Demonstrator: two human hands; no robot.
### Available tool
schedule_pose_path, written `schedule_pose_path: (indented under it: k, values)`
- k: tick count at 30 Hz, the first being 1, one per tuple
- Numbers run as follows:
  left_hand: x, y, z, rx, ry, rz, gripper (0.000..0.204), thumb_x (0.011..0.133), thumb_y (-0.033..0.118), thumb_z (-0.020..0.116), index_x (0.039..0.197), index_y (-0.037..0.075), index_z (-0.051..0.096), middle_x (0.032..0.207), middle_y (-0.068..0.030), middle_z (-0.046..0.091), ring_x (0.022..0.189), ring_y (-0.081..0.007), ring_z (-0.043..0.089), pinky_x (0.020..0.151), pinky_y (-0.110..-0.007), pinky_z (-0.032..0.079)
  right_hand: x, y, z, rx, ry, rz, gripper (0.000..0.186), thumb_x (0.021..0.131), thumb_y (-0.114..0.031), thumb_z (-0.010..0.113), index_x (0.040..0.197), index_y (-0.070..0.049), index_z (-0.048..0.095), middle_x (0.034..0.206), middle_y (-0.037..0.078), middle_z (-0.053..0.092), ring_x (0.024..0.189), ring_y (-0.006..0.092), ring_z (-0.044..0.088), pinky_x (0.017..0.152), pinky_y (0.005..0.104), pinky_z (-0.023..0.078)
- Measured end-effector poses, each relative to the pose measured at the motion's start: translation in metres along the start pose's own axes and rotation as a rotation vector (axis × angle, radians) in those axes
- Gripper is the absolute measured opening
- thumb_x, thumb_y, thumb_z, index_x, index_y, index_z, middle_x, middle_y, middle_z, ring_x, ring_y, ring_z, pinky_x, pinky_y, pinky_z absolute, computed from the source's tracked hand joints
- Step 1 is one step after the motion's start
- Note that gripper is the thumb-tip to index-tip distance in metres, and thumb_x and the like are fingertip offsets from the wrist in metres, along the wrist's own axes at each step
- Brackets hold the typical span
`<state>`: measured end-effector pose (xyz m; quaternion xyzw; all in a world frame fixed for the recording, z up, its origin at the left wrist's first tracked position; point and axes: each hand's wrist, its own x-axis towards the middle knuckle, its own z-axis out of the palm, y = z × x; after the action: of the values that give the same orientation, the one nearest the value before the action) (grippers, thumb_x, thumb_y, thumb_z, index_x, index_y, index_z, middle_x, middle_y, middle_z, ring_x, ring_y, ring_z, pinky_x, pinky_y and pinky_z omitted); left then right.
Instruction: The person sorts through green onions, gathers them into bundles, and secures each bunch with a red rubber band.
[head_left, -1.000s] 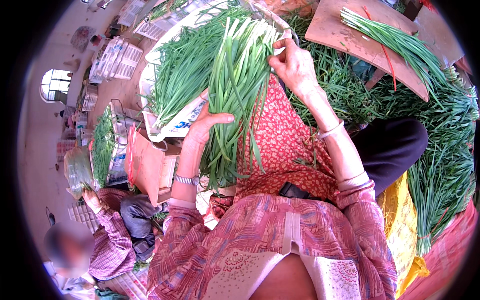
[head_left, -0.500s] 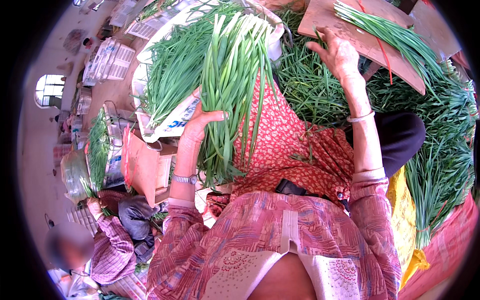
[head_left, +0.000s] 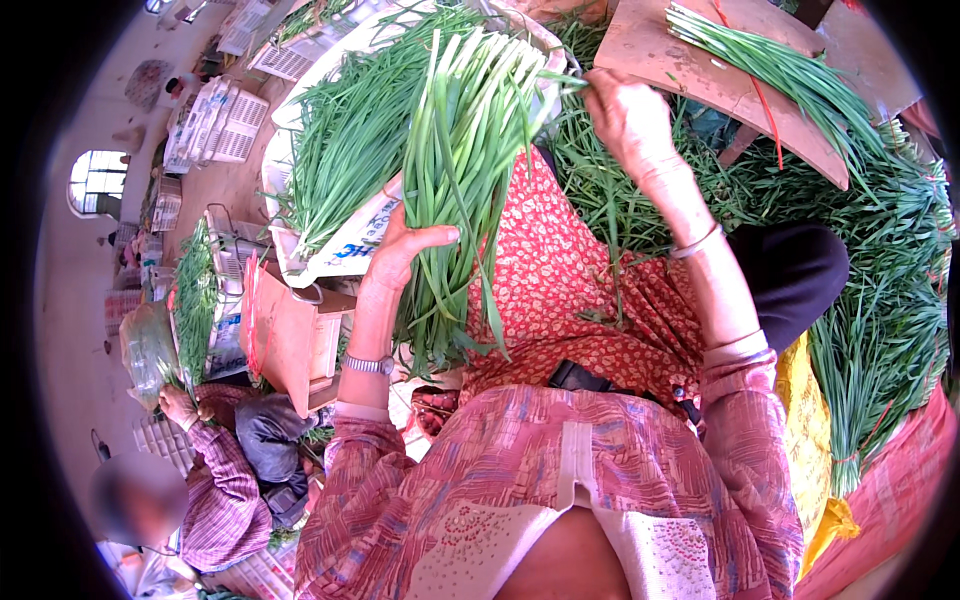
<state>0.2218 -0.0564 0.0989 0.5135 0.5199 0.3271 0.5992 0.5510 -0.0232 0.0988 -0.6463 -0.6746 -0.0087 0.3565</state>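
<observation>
My left hand (head_left: 402, 250) is wrapped around a loose bunch of garlic chives (head_left: 450, 150), thumb across the leaves. The pale stem ends point away from me and the leaf tips hang over my lap. My right hand (head_left: 635, 125) is closed at the far right of the bunch, its fingertips pinching a green chive leaf (head_left: 563, 79) that sticks out to the left. Under and left of the bunch, a white basket (head_left: 283, 160) holds more chives (head_left: 345, 150). A red floral apron (head_left: 575, 270) covers my lap.
A brown board (head_left: 640, 40) at the far right bears a chive bundle (head_left: 770, 65) and a red tie. Chive heaps (head_left: 880, 290) lie to the right, beside a yellow sack (head_left: 803, 420). A wooden box (head_left: 290, 330) stands left; another person (head_left: 225, 490) sits near it.
My right hand has moved left and closer to the bunch, from spread fingers to a pinch with a leaf in it. My left hand keeps its hold in nearly the same place.
</observation>
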Motion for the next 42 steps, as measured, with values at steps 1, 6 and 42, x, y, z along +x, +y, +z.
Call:
schedule_pose_path:
  k: [1,6,42]
  values:
    - [-0.001,0.004,0.002,-0.005,-0.010,-0.023,0.092,0.064,0.001,0.082,0.144,0.001,0.036,0.125,-0.0115,0.060,0.114,-0.0220,0.060,0.103,-0.035,0.045,0.005,0.016,-0.004,-0.041,0.017,-0.012,0.017,0.094,-0.020,0.058,0.101,-0.008,0.068,0.083,0.013,0.068,0.069,0.0285,0.069,0.062,0.0400,0.056]
    - [0.005,0.005,0.003,0.043,-0.091,0.037,0.095,0.064,0.001,0.081,0.147,0.001,0.034,0.131,-0.0116,0.056,0.121,-0.0215,0.055,0.104,-0.034,0.043,0.020,0.078,-0.026,-0.177,0.113,-0.100,0.017,0.094,-0.023,0.057,0.099,-0.011,0.068,0.089,0.013,0.069,0.075,0.0313,0.069,0.068,0.0421,0.058]
    - [-0.007,0.015,0.017,0.077,-0.157,0.123,0.100,0.063,0.003,0.086,0.148,0.003,0.033,0.140,-0.0103,0.050,0.130,-0.0215,0.048,0.113,-0.035,0.034,0.032,-0.074,-0.026,0.011,-0.016,-0.303,0.015,0.090,-0.028,0.065,0.097,-0.015,0.068,0.079,0.001,0.066,0.089,0.0237,0.062,0.098,0.0464,0.039]
